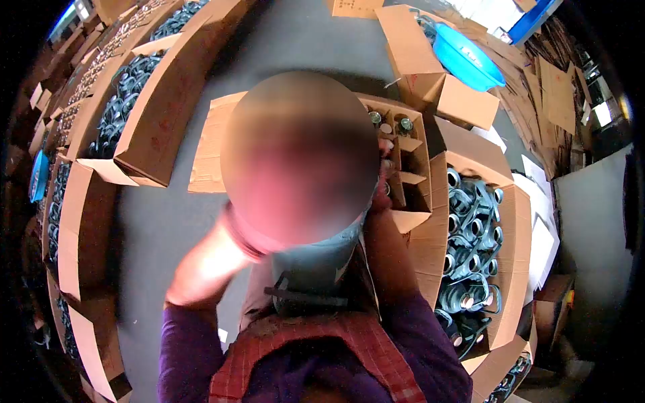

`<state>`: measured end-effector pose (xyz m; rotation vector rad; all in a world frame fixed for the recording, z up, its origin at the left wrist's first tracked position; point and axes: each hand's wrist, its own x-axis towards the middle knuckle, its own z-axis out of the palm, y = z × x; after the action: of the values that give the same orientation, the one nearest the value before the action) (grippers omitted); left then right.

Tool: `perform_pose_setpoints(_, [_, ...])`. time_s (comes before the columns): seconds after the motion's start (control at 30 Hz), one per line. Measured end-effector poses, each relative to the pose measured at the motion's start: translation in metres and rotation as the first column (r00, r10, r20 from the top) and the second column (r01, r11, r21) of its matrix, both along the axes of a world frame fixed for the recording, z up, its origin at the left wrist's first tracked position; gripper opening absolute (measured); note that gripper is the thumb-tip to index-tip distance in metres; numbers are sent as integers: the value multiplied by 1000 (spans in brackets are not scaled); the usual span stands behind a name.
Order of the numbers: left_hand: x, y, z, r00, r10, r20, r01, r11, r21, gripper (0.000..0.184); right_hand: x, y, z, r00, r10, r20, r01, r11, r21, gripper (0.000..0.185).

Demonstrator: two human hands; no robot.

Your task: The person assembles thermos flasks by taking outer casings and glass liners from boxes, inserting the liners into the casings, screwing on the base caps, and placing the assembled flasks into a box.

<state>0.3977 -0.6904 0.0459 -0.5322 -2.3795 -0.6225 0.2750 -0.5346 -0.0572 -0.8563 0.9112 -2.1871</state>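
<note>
A round blur covers the middle of the head view and hides most of both hands. Of my left hand [247, 236], only the wrist edge shows at the blur's lower left; its fingers are hidden. My right hand [383, 183] shows partly at the blur's right edge, beside a divided cardboard box [418, 176]. What either hand holds, if anything, cannot be seen. Several glass bottles [406, 125] with round tops stand in the box's back compartments. Below the blur, between my legs, is a bluish-grey bucket-like container [306, 265] with a dark band across it.
On the right, an open carton [514, 269] holds several bottle-like containers [474, 228] with blue-grey straps. A blue basin [467, 59] rests on another carton [410, 50] at the back right. Long open cartons [168, 101] of dark strapped items line the left. Flattened cardboard [556, 94] lies farther right.
</note>
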Motion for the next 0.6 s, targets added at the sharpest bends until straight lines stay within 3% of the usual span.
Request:
perform_pose_setpoints(0.03, [1, 11, 4, 998, -31, 46, 31, 999, -8, 47, 1, -11, -14, 952, 221, 210, -165, 952, -257, 71])
perform_pose_setpoints(0.07, [1, 16, 6, 994, -58, 88, 59, 998, -13, 46, -1, -7, -11, 969, 223, 105, -195, 953, -231, 73])
perform_pose_setpoints(0.1, [-1, -14, -16, 981, -184, -65, 189, 977, 94, 43, -3, -2, -7, 975, 222, -2, -218, 954, -205, 75])
perform_pose_setpoints(0.13, [1, -33, -44, 986, -164, -17, 161, 930, 330, 47, -10, 27, 18, 906, 50, -420, -21, 997, 73, 77])
perform_pose_setpoints(0.17, [-3, -40, -42, 986, -162, 35, 118, 834, 540, 52, -12, 28, 22, 869, 29, -494, 30, 993, 112, 78])
perform_pose_setpoints(0.23, [2, -50, -34, 922, -253, 293, 14, 778, 628, 58, -16, 30, 27, 773, 0, -634, 142, 975, 173, 82])
perform_pose_setpoints(0.27, [-4, -45, -19, 954, -230, 190, 134, 900, 414, 57, -8, 9, 25, 950, -6, -311, 37, 995, 95, 83])
perform_pose_setpoints(0.3, [1, -20, 16, 974, -44, 221, 36, 999, 39, 52, -7, -4, 25, 998, 39, 42, -38, 999, -24, 84])
perform_pose_setpoints(0.37, [-4, 29, 19, 998, 31, 50, -20, 977, -210, 53, 3, -1, 33, 997, 39, 65, -40, 999, 25, 86])
perform_pose_setpoints(0.43, [-7, -10, -16, 994, -101, -42, 104, 991, 84, 38, 16, 5, 36, 995, 38, 95, -44, 997, 69, 89])
perform_pose_setpoints(0.47, [-6, -30, -35, 982, -155, -107, 176, 959, 222, 30, 10, 15, 38, 993, -7, -119, 24, 989, 146, 86])
perform_pose_setpoints(0.5, [-3, -38, -40, 999, -29, 19, 22, 952, 304, 25, 4, 25, 39, 940, -51, -336, 126, 970, 206, 83])
perform_pose_setpoints(0.53, [0, -50, -40, 970, -142, 196, 48, 907, 419, 41, -3, 36, 41, 846, -89, -526, 242, 943, 229, 83])
perform_pose_setpoints(0.6, [-2, -48, -7, 911, -207, 357, 118, 960, 255, 56, 1, 16, 25, 992, -129, -16, 130, 985, 114, 82])
